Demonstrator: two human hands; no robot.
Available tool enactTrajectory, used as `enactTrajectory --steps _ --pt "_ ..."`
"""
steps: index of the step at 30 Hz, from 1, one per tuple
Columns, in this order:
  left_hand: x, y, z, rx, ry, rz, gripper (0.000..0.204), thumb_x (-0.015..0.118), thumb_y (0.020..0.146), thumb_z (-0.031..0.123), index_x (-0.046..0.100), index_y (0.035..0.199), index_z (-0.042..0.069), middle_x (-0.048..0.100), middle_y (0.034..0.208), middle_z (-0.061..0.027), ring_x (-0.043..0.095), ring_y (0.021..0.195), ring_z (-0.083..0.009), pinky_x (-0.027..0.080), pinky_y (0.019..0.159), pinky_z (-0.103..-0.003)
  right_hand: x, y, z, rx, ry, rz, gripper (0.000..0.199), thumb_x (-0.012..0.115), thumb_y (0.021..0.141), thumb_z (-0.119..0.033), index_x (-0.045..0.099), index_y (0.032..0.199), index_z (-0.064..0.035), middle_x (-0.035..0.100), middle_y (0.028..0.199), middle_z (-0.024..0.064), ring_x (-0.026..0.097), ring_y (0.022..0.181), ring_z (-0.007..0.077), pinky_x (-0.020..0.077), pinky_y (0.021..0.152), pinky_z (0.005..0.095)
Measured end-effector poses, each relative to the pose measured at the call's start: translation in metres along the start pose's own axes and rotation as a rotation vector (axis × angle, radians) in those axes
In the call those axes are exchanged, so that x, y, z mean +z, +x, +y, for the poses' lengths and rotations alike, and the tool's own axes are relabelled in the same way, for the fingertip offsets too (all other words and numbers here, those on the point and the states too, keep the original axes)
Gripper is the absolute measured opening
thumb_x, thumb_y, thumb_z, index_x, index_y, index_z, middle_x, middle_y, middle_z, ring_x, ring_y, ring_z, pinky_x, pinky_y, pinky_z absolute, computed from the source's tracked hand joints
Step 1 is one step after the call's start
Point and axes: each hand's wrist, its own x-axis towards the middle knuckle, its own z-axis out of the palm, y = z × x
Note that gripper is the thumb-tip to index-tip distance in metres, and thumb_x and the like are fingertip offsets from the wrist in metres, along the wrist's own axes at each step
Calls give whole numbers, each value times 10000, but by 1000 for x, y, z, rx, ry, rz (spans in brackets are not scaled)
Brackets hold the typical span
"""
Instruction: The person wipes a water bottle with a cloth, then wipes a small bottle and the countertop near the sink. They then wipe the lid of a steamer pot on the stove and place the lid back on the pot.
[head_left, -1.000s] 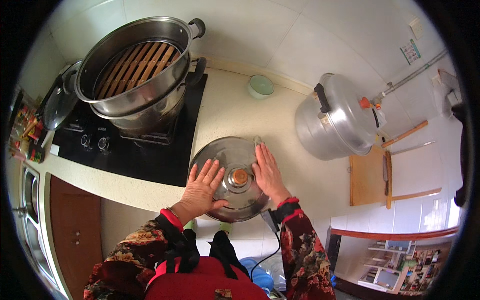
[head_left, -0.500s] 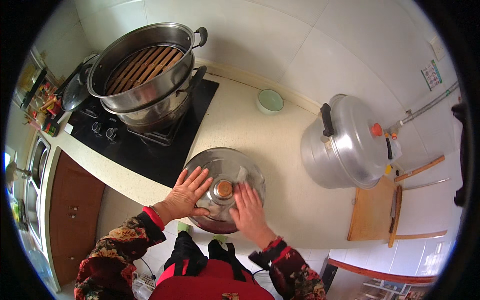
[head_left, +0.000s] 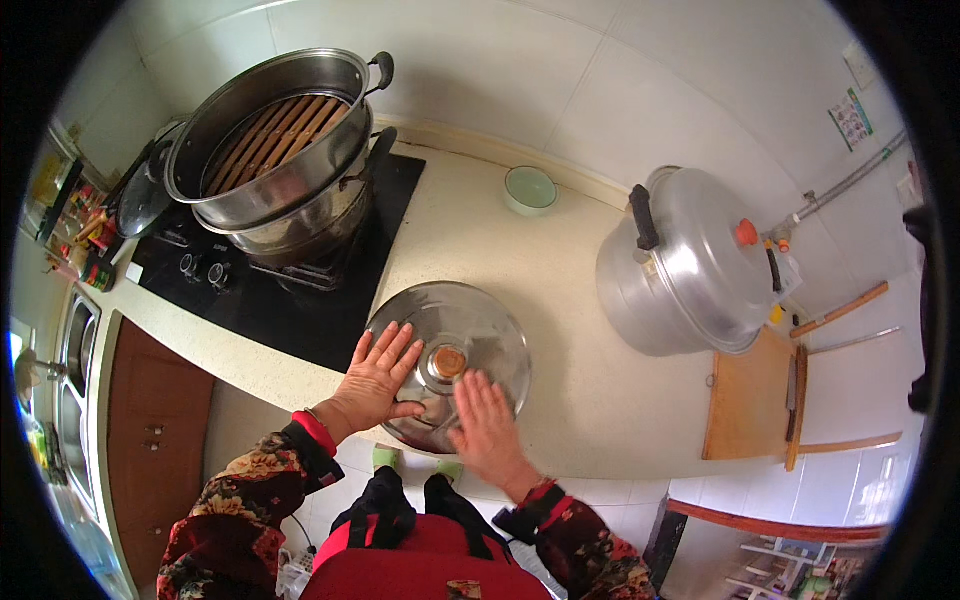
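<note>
A round, shiny pot lid with a brown knob lies near the counter's front edge. My left hand rests on its left side, palm down, fingers stretched out and apart. On the near right part of the lid is my right hand, its fingers straight, side by side and slightly blurred. Neither hand grips the knob. Whatever is beneath the lid is hidden.
A two-tier steel steamer with a wooden slatted rack stands on the black stove. A pale green bowl sits by the wall. A large aluminium pot stands at right, beside a wooden board and a knife.
My right hand has slid nearer to me and a little left across the lid. My left hand stays in place on the lid. The whole view has shifted slightly.
</note>
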Motion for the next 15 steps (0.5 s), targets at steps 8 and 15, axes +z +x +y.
enactTrajectory --steps 8,15 --pt "9 -3 -5 36 26 39 1022 556 756 720 297 1471 38 174 1558 -212 132 1456 -376 88 1148 -553 1 4 -3 83 -40 -12 721 593 861 -274 300 1440 41 350 1466 255 289 1396 389 201 1151 495" --pt "4 2 -1 16 2 86 989 562 770 691 294 1480 56 190 1559 -191 147 1455 -354 125 1138 -566 -5 53 39 226 -100 159 686 546 887 -214 265 1447 65 281 1501 268 263 1407 391 189 1155 497"
